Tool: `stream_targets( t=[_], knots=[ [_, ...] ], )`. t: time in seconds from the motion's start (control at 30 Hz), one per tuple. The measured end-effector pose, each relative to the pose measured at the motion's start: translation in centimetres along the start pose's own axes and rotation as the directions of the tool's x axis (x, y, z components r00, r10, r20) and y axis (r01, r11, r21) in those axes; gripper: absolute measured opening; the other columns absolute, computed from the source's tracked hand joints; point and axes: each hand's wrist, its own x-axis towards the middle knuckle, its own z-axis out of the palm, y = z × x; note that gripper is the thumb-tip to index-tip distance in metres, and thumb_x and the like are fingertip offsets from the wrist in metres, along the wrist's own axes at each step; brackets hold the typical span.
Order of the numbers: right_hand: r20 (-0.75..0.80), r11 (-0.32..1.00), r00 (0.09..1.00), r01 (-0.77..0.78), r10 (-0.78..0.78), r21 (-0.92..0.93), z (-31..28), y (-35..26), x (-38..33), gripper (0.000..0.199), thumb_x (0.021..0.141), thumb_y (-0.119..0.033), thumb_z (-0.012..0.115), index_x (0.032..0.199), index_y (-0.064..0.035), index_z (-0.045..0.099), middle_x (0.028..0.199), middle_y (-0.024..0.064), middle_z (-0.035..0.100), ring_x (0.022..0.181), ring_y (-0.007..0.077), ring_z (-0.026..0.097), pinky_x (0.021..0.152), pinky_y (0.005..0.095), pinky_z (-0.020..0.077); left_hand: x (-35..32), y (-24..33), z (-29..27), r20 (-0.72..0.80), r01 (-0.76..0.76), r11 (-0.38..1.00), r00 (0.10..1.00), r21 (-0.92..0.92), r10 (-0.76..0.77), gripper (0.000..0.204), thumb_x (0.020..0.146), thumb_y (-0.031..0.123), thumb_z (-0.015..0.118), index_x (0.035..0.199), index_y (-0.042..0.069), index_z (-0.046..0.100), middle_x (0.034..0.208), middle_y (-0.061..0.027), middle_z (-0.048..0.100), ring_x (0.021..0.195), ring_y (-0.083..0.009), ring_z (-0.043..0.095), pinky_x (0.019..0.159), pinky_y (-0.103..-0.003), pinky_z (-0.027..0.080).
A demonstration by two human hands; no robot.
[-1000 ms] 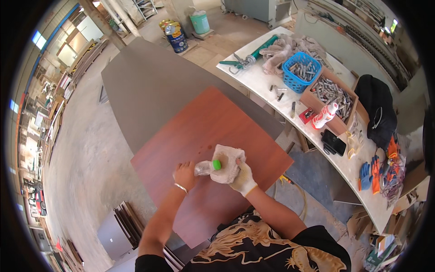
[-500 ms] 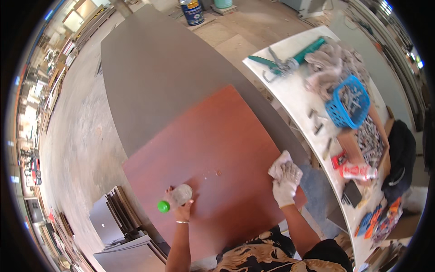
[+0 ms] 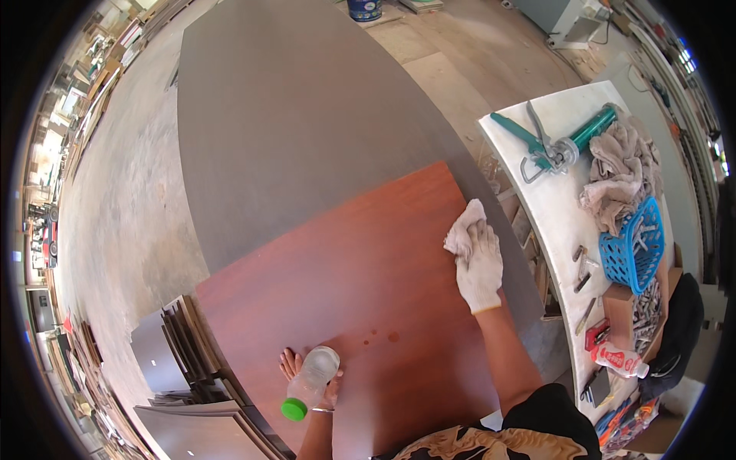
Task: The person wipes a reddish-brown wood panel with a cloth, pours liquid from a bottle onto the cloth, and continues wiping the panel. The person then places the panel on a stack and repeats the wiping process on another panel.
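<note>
A reddish-brown wood-grain board point(image 3: 330, 276) lies in front of me, a few dark wet spots point(image 3: 369, 337) on its surface. My left hand point(image 3: 331, 392), bare, is over the board's near left part. It is closed around a clear plastic bottle point(image 3: 316, 372) with a green cap; the bottle tilts, its cap toward me, and hides most of the palm. On my right hand point(image 3: 479, 268) is a whitish work glove. Its fingers press a pale cloth point(image 3: 464, 228) against the board near the right edge.
Under the board extends a larger grey-brown panel point(image 3: 299, 115). To the right, a white table point(image 3: 529, 207) bears a green caulking gun point(image 3: 563, 153), crumpled cloths point(image 3: 617, 169), a blue basket point(image 3: 632, 249) and a red-and-white bottle point(image 3: 617, 359). Stacked panels point(image 3: 188, 353) stand at the left.
My right hand has moved away from me along the board's right edge with the cloth. The bottle's cap end has swung toward me. The whole view has shifted.
</note>
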Motion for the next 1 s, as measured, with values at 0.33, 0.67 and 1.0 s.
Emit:
stream_targets(
  t=[0.33,0.67,1.0],
  knots=[
    [0.162,0.978,0.981,-0.135,0.109,0.159,0.4,-0.6,3.1,0.067,0.099,-0.036,0.057,0.155,-0.0029,0.041,0.159,0.0166,0.044,0.146,0.0307,0.042,0.122,0.042,0.0321,-0.9,-0.7,-0.3,0.044,0.03,0.998,0.999,-0.063,-0.027,0.118,0.085,0.079,0.062,0.157,-0.007,0.028,0.167,-0.0296,0.024,0.155,-0.0482,0.018,0.126,-0.059,0.013],
    [0.057,0.958,0.983,-0.181,0.172,0.223,-2.0,0.6,2.3,0.045,0.095,-0.023,0.06,0.135,-0.0007,0.059,0.139,0.0191,0.06,0.134,0.0344,0.052,0.117,0.046,0.0378,-0.7,1.5,-0.1,0.137,0.072,0.963,0.99,-0.26,-0.037,0.113,0.09,0.079,0.056,0.158,-0.007,0.027,0.168,-0.0288,0.023,0.156,-0.0479,0.016,0.126,-0.059,0.013],
    [-0.231,0.99,0.965,-0.138,0.127,-0.03,-4.1,3.9,-14.1,0.034,0.089,-0.021,0.066,0.118,-0.0049,0.066,0.12,0.0165,0.067,0.12,0.0379,0.06,0.107,0.0496,0.0466,-0.8,0.8,0.1,-0.032,-0.132,0.978,0.991,-0.158,0.129,0.109,0.093,0.073,0.056,0.159,-0.007,0.026,0.166,-0.0298,0.026,0.155,-0.0474,0.021,0.126,-0.057,0.014]
  ],
)
